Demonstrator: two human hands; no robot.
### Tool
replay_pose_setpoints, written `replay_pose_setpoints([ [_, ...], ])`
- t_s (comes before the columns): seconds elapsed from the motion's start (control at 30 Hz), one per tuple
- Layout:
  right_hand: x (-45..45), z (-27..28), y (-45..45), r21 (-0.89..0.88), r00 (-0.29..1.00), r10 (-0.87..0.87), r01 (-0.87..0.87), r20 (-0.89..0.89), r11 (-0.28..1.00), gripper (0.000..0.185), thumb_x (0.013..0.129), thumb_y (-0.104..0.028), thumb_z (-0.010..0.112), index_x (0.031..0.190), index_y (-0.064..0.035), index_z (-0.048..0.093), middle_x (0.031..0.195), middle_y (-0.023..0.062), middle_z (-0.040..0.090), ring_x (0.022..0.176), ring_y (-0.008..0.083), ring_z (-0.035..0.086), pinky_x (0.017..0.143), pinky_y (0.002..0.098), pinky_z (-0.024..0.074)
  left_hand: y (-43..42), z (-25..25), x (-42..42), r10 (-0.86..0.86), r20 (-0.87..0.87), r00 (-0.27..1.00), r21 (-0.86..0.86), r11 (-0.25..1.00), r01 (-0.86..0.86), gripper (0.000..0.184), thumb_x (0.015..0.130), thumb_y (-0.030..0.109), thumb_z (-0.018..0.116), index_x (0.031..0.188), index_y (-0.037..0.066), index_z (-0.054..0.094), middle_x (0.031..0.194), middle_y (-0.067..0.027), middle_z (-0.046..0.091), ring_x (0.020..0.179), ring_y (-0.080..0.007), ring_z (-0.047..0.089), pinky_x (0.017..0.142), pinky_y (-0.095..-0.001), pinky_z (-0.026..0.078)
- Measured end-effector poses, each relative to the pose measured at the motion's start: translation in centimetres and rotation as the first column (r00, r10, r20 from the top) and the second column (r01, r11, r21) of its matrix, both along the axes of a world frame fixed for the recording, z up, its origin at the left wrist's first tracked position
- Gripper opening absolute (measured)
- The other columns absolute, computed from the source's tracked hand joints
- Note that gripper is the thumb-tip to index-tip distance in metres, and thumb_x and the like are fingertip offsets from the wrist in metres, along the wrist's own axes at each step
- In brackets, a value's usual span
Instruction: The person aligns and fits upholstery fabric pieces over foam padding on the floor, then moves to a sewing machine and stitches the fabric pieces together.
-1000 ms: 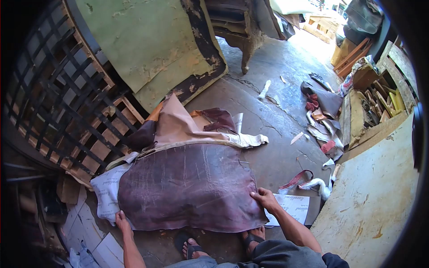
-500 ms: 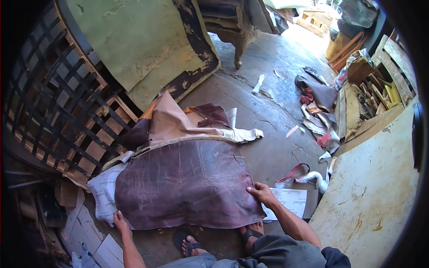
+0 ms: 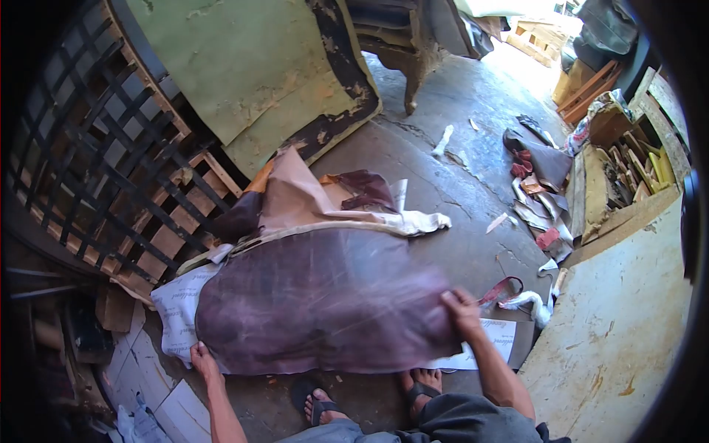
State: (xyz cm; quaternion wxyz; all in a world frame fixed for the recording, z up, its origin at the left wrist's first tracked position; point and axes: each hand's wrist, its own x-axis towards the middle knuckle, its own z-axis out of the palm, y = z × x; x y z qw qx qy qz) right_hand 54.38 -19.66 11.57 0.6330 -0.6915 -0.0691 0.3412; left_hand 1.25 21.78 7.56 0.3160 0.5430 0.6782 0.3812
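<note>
A dark maroon leather piece [image 3: 317, 303], creased and worn, is spread in front of my feet, its right part blurred by motion. My left hand [image 3: 204, 362] pinches its lower left edge. At the right edge, my right hand [image 3: 463, 314] grips the leather with the thumb on top. Under the leather lies white printed sheet material [image 3: 181, 314], showing at the left and again at the lower right. Tan and maroon cover folds [image 3: 295, 196] are bunched along the far side, beside a pale seam strip.
A wooden frame with black webbing [image 3: 111, 162] leans at the left. Behind stands a worn green padded panel [image 3: 244, 66]. Leather scraps [image 3: 543, 184] lie on the floor at right, near a crate of wood offcuts [image 3: 635, 166] and a pale board [image 3: 613, 317].
My right hand has lifted and shifted the leather's right edge slightly up and to the right. My left hand keeps its hold at the lower left. The whole view has shifted a little.
</note>
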Motion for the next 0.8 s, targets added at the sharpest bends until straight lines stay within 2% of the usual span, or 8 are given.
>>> replay_pose_setpoints([
  [0.17, 12.9, 6.4, -4.9, 0.005, 0.79, -0.426, 0.472, 0.441, 0.881, 0.035, 0.099, -0.027, 0.071, 0.122, -0.0009, 0.069, 0.108, 0.0028, 0.068, 0.091, 0.0128, 0.062, 0.087, 0.0272, 0.0497, -6.0, 7.0, 9.3, -0.403, 0.281, 0.871, -0.012, 0.906, 0.423, 0.013, 0.104, 0.017, 0.061, 0.104, 0.005, 0.066, 0.092, 0.0007, 0.065, 0.085, -0.0072, 0.055, 0.078, -0.0234, 0.044],
  [0.3, 24.0, 9.6, -16.7, 0.289, 0.791, -0.477, 0.388, 0.384, 0.875, 0.037, 0.105, -0.033, 0.062, 0.126, -0.0027, 0.064, 0.113, 0.0064, 0.068, 0.097, 0.017, 0.064, 0.088, 0.0325, 0.0519, -7.1, 9.2, 17.3, -0.568, 0.352, 0.744, -0.135, 0.756, 0.641, 0.018, 0.1, 0.016, 0.065, 0.108, 0.0, 0.067, 0.087, -0.0035, 0.07, 0.077, -0.0118, 0.064, 0.075, -0.0266, 0.052],
  [0.4, 22.5, 11.4, -20.0, 0.242, 0.731, -0.598, 0.547, 0.329, 0.801, 0.037, 0.108, -0.034, 0.054, 0.126, -0.0027, 0.062, 0.117, 0.0093, 0.067, 0.103, 0.0183, 0.063, 0.091, 0.0352, 0.0525, -8.1, 10.3, 21.8, -0.708, -0.006, 0.706, -0.077, 0.705, 0.705, 0.031, 0.096, 0.018, 0.07, 0.121, 0.001, 0.065, 0.107, -0.0109, 0.071, 0.098, -0.0222, 0.067, 0.089, -0.0349, 0.053],
  [0.47, 27.8, 1.3, -32.9, 0.007, 0.76, -0.565, 0.595, 0.323, 0.804, 0.041, 0.106, -0.038, 0.052, 0.126, -0.0034, 0.062, 0.112, 0.0103, 0.068, 0.098, 0.0221, 0.066, 0.087, 0.0403, 0.0556, -9.6, 10.0, 24.0, -0.783, -0.462, 0.416, 0.109, 0.416, 0.903, 0.058, 0.09, 0.023, 0.074, 0.144, 0.013, 0.054, 0.141, -0.0172, 0.056, 0.133, -0.0353, 0.051, 0.111, -0.0519, 0.04],
  [0.57, 20.9, -3.7, -34.5, -0.473, 0.797, -0.469, 0.603, 0.38, 0.642, 0.044, 0.101, -0.037, 0.054, 0.128, -0.0033, 0.062, 0.117, 0.0148, 0.067, 0.109, 0.0298, 0.063, 0.095, 0.0492, 0.0516, -14.4, 8.7, 25.6, -0.847, -0.528, 0.055, -0.189, 0.18, 0.965, 0.089, 0.078, 0.032, 0.082, 0.156, 0.026, 0.039, 0.162, -0.0173, 0.031, 0.151, -0.0404, 0.024, 0.122, -0.0626, 0.016],
  [0.6, 17.0, -4.3, -32.8, -0.201, 0.891, -0.453, 0.448, 0.025, 0.871, 0.041, 0.105, -0.033, 0.047, 0.133, -0.0052, 0.059, 0.118, 0.0157, 0.068, 0.11, 0.031, 0.064, 0.093, 0.0501, 0.0529, -14.9, 7.4, 25.6, -0.848, -0.527, 0.047, -0.19, 0.171, 0.967, 0.089, 0.078, 0.032, 0.082, 0.156, 0.026, 0.039, 0.162, -0.0173, 0.031, 0.151, -0.0404, 0.024, 0.122, -0.0626, 0.016],
  [0.67, 11.8, -5.1, -30.5, -0.373, 0.894, -0.443, 0.393, -0.058, 0.841, 0.041, 0.102, -0.03, 0.05, 0.134, -0.004, 0.057, 0.121, 0.0179, 0.065, 0.113, 0.0335, 0.062, 0.095, 0.05, 0.0509, -15.4, 4.6, 25.3, -0.712, -0.702, -0.015, -0.201, 0.178, 0.963, 0.084, 0.083, 0.011, 0.065, 0.159, 0.031, 0.035, 0.165, -0.0151, 0.029, 0.153, -0.0425, 0.021, 0.12, -0.0696, 0.011],
  [0.8, 7.8, -3.3, -24.4, -0.694, 0.908, -0.344, 0.407, 0.238, 0.594, 0.043, 0.098, -0.024, 0.055, 0.135, -0.0016, 0.052, 0.126, 0.0222, 0.059, 0.12, 0.0385, 0.057, 0.101, 0.0498, 0.0468, -15.3, 5.2, 25.5, -0.759, -0.65, 0.039, -0.194, 0.216, 0.957, 0.089, 0.075, 0.0, 0.057, 0.158, 0.03, 0.039, 0.166, -0.0119, 0.03, 0.153, -0.0421, 0.022, 0.121, -0.0663, 0.011],
])
